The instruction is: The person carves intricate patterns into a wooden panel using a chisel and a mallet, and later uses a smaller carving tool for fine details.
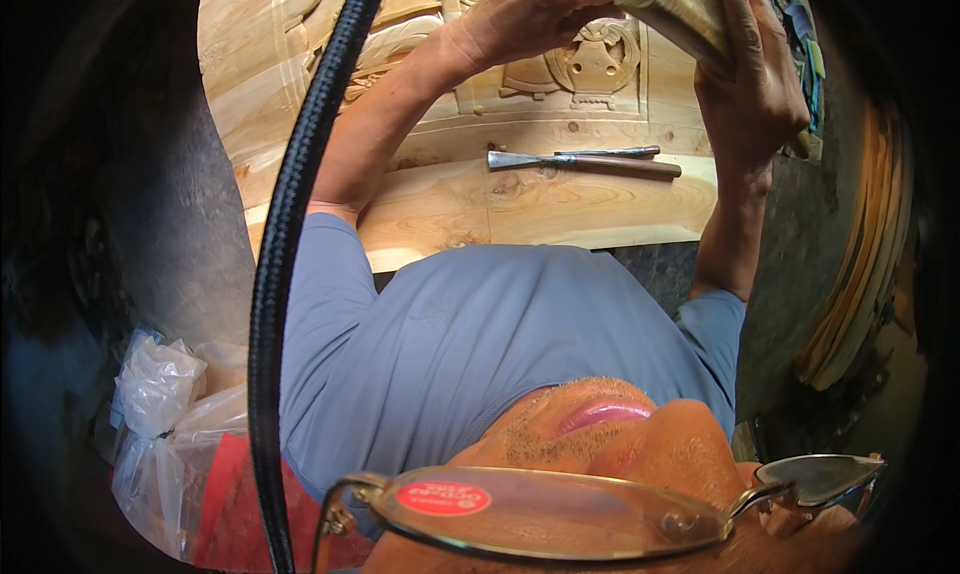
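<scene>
My right hand (752,89) is wrapped round a worn, squared wooden block (682,14) near the top edge; whether the block has a handle does not show. To its left, my left hand (535,16) is closed above the carved wooden panel (440,199), its fingertips close to the block. What the left fingers hold, if anything, I cannot make out. A chisel with a flared metal blade and brown handle (625,167) lies on the panel's plain near border. A second slim tool (635,152) lies just behind it. Beyond them is a carved round-bodied vessel in relief (600,69).
A black braided cord (290,214) hangs across the left of the view. Tied clear plastic bags (165,384) and something red (230,504) are at lower left. Curved wooden strips (855,264) stand at the right, and assorted items (805,49) sit beyond my right hand.
</scene>
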Motion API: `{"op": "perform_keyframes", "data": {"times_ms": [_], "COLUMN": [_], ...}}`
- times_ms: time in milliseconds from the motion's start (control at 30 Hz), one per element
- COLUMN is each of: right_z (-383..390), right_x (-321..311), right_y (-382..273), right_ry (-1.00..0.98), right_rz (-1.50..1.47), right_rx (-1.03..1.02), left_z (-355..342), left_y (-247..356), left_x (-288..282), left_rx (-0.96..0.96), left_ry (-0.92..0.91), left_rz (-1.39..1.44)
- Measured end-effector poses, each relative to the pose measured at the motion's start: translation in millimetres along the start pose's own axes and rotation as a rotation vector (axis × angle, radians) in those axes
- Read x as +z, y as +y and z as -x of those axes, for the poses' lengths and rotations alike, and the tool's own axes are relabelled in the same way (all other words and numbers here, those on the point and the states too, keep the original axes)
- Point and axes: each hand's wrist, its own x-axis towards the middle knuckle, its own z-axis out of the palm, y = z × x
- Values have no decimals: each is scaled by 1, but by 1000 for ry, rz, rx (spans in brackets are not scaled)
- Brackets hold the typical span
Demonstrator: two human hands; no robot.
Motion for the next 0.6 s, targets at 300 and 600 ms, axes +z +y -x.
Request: {"op": "perform_keyframes", "data": {"times_ms": [300,600], "right_z": [56,81], "right_x": [-12,-1], "right_y": [13,9], "right_ry": [436,628], "right_rz": [-763,-861], "right_rx": [651,808], "left_z": [-14,-3], "left_y": [-8,-12], "left_x": [-14,5], "left_rx": [-245,-386], "left_ry": [798,730], "left_rz": [605,513]}}
